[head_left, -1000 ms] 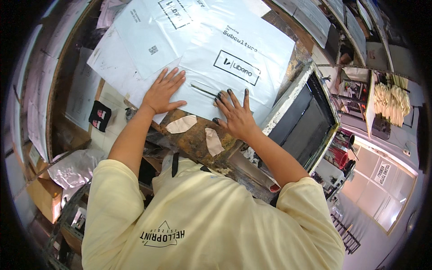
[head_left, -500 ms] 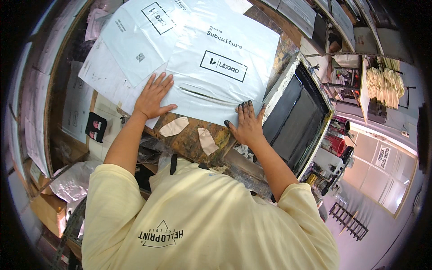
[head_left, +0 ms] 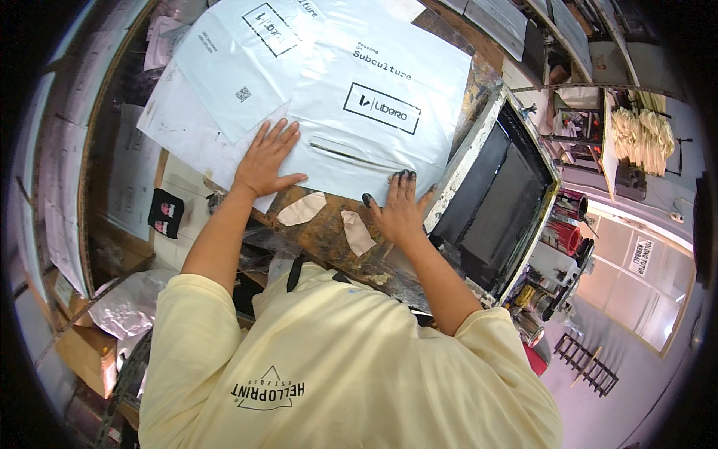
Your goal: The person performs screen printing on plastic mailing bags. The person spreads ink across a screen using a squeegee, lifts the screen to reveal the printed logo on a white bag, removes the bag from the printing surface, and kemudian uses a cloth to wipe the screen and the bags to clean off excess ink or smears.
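A white plastic mailing bag (head_left: pixel 329 97) with black print lies flat on the table, a dark slit-like line running across its near part. Fingers spread, my left hand (head_left: pixel 268 159) rests palm down on the bag's left near part. My right hand (head_left: pixel 400 213) lies at its near right edge, fingers outstretched and tips stained black. Neither hand grasps anything. Under the left side is a second printed white bag (head_left: pixel 224 97), partly overlapped. Right beside my right hand is a screen-printing frame (head_left: pixel 430 217) with a pale, ink-smeared rim and dark mesh.
Two beige scraps, one (head_left: pixel 302 209) left of the other (head_left: pixel 358 233), lie on the paint-stained table (head_left: pixel 321 243) near me. Racks of white sheets (head_left: pixel 71 172) stand left. Ink pots (head_left: pixel 565 238) sit beyond the frame. A black printed cloth (head_left: pixel 165 213) lies at left.
My right hand has slid a little left along the bag's near edge. My left hand stays in place on the bag. The whole view has shifted slightly.
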{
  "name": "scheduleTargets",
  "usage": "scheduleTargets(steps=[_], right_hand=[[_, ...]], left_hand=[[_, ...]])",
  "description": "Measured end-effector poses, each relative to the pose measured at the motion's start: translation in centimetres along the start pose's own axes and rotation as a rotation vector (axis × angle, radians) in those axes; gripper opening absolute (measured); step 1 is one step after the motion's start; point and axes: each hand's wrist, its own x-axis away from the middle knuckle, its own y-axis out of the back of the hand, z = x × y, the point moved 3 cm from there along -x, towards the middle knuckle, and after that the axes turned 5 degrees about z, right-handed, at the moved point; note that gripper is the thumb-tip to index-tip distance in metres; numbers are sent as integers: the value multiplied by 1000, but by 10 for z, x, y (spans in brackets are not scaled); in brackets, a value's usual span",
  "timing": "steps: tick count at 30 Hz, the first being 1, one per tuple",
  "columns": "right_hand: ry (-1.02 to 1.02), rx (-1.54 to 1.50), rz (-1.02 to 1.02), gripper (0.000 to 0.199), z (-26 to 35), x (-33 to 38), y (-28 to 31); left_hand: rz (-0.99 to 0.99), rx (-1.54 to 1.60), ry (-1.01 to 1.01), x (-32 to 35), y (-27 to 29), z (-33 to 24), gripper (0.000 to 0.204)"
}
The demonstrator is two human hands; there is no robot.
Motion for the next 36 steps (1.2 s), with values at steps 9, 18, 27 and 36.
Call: scheduleTargets(steps=[9, 18, 27, 36], right_hand=[[375, -93, -240, 69, 83, -35, 16], [513, -158, -276, 68, 134, -66, 27], [188, -25, -215, 76, 54, -42, 21], [-129, 54, -18, 82, -26, -19, 16]], left_hand=[[-18, 92, -5, -1, 3, 0, 110], [113, -86, 12, -4, 0, 2, 117], [2, 94, -9, -4, 7, -3, 111], [93, -36, 49, -4, 2, -2, 124]])
